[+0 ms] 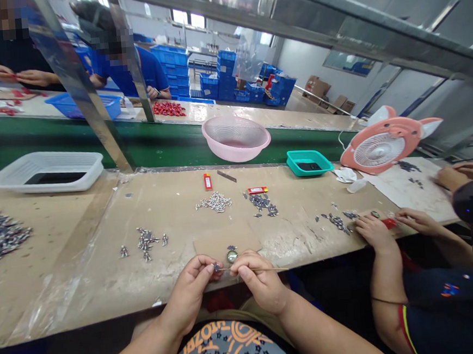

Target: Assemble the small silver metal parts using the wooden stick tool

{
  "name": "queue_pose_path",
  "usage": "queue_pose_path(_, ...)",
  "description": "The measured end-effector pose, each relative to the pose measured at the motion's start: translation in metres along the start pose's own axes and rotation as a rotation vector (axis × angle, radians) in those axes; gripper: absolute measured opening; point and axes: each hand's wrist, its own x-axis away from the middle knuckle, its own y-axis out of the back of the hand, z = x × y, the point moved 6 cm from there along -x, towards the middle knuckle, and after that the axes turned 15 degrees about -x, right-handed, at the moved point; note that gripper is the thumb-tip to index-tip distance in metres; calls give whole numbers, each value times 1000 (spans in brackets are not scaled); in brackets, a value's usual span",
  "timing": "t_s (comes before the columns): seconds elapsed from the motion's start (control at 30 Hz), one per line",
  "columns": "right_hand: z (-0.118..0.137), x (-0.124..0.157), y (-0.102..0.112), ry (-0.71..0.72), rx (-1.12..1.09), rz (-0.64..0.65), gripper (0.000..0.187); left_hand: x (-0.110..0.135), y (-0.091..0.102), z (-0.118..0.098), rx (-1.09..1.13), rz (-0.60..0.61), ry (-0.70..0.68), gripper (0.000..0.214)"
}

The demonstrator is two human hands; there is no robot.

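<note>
Over the near edge of the worktop (pixel 85 287), the right hand (pixel 261 281) grips a thin stick (pixel 270 269) lying crosswise, its tip reaching left to a small metal piece (pixel 217 267) pinched between the fingers (pixel 204 262) of the left hand (pixel 187 292).

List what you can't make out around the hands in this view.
Head view only:
Small part: partly hidden by the left hand, too small to identify.
Stick: the stretch being held is hidden by the right hand.
Round piece: too small to tell what it is.
Red item: partly hidden by a co-worker's hand, kind unclear.
</note>
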Motion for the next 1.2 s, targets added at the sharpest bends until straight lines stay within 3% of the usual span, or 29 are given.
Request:
queue_pose_path(0.27, 2, 2, 5, 53, 59, 51, 20, 0, 0, -1, 23, 3, 9, 11)
queue_pose_path(0.47, -17, 14, 24, 82, 307, 43, 16, -2, 1, -3, 124, -5, 48, 12)
queue_pose_path(0.7, -25, 23, 19, 108, 378, 123, 20, -2, 0, -3, 132, -23, 74, 15)
queue_pose_path(0.9, -27, 18, 17, 54, 291, 93, 17, -1, 0, -4, 121, -3, 63, 14)
queue_pose_path(1.07, -22, 14, 19, -8, 63, -44, 19, -2, 0, -3, 111, -5, 74, 14)
queue_pose_path(1.2, -8, 10, 9, -6, -39, -15, 21, -2, -1, -5, 107, -1, 74, 15)
